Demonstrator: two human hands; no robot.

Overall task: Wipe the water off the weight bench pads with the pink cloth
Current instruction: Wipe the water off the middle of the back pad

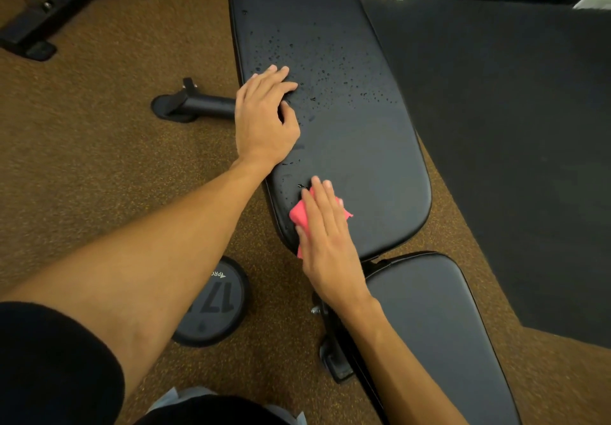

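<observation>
Pink cloth (pixel 297 214) pressed under flat right hand (pixel 327 242); left hand (pixel 264 120) rests relaxed on pad (pixel 357 146).

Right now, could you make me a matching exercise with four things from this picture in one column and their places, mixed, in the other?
Column one:
1. left hand
2. pink cloth
3. dumbbell
4. seat pad

Column two:
A. on the brown floor
B. pressed under the right hand
C. resting on the long pad, beside the water drops
D. nearest the camera, no drops visible

Pairs: 1-C, 2-B, 3-A, 4-D
</observation>
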